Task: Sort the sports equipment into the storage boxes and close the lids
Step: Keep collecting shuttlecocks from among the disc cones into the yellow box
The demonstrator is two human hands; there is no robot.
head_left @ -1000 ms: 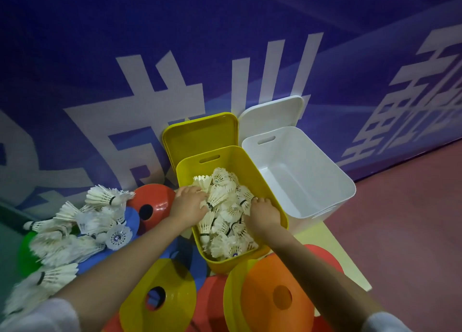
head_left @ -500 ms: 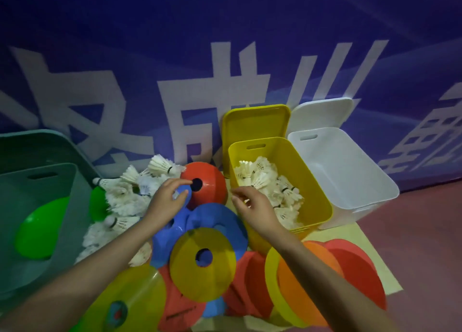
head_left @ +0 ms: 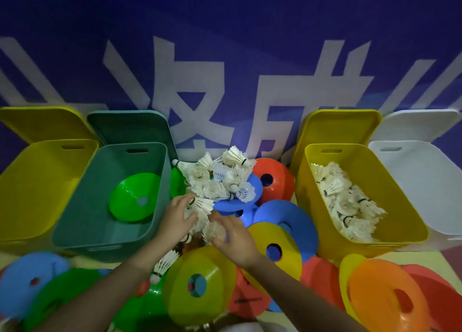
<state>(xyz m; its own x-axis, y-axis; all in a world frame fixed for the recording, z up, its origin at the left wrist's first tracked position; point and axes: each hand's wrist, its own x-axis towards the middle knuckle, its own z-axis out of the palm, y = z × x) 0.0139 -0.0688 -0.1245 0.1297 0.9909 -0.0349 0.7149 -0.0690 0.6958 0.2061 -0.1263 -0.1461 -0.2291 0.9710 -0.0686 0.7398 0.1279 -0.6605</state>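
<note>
Four storage boxes stand in a row against the blue banner wall [head_left: 225, 31], all lids raised behind them. From left: a yellow box [head_left: 37, 181]; a teal box [head_left: 82, 221] holding one green cone disc [head_left: 132, 199]; a second yellow box [head_left: 312, 206] partly filled with shuttlecocks [head_left: 350, 206]; a white box [head_left: 425, 181] at the far right.

Between the teal box and the second yellow box lies a loose pile of shuttlecocks [head_left: 220, 179], resting on a blue cone disc [head_left: 235, 204] beside a red cone disc [head_left: 275, 179].

The left hand [head_left: 175, 219] is at the near edge of this pile, fingers curled around a shuttlecock [head_left: 202, 204]. The right hand [head_left: 235, 239] is just beside it, fingers bent over further shuttlecocks [head_left: 215, 231]; whether it actually grasps one cannot be told.

Along the near edge of the floor mat [head_left: 325, 316], more cone discs overlap: blue [head_left: 27, 279], green [head_left: 60, 296], yellow [head_left: 200, 284], a second yellow [head_left: 275, 251], orange [head_left: 385, 296] and red [head_left: 445, 299].
</note>
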